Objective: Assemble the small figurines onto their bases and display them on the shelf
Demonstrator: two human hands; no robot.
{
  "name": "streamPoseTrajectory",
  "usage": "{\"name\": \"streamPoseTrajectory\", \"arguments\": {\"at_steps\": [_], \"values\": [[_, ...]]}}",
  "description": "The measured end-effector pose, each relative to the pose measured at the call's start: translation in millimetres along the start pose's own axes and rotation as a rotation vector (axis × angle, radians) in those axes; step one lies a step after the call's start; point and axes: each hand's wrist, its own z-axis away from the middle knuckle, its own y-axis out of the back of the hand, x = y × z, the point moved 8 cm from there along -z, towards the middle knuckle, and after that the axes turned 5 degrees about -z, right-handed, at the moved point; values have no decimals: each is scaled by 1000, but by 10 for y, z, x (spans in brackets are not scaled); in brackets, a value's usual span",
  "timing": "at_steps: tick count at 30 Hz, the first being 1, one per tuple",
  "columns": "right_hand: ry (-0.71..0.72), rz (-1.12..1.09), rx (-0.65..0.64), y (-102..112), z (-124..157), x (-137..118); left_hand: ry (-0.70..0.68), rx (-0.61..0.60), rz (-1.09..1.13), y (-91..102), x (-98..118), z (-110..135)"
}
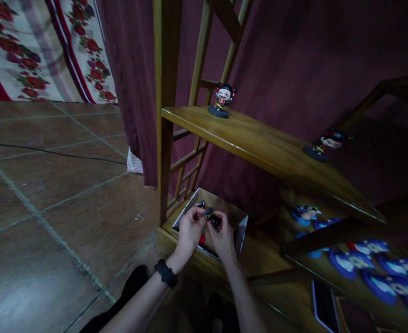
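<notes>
Wears a black watch (166,274) behind the left hand (190,227). With fingers curled nearly closed, pinches a small dark figurine (215,221) between this and the right hand (222,235), over an open box (231,212). Farther off, beyond and above both hands, faces a wooden shelf (259,134) bearing two standing figurines (223,98).

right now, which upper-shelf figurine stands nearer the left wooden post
The left black-haired figurine, near the post; the right figurine stands much farther along the shelf.
</notes>
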Motion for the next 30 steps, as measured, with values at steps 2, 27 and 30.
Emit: {"name": "streamPoseTrajectory", "arguments": {"at_steps": [2, 27, 30], "values": [[-53, -54, 37, -15, 9, 54, -50, 29, -67, 10, 58, 22], [-190, -284, -28, -57, 9, 241, -95, 20, -146, -24, -3, 69], [-154, -244, -35, -26, 12, 223, -132, 24, -219, -13, 30, 93]]}}
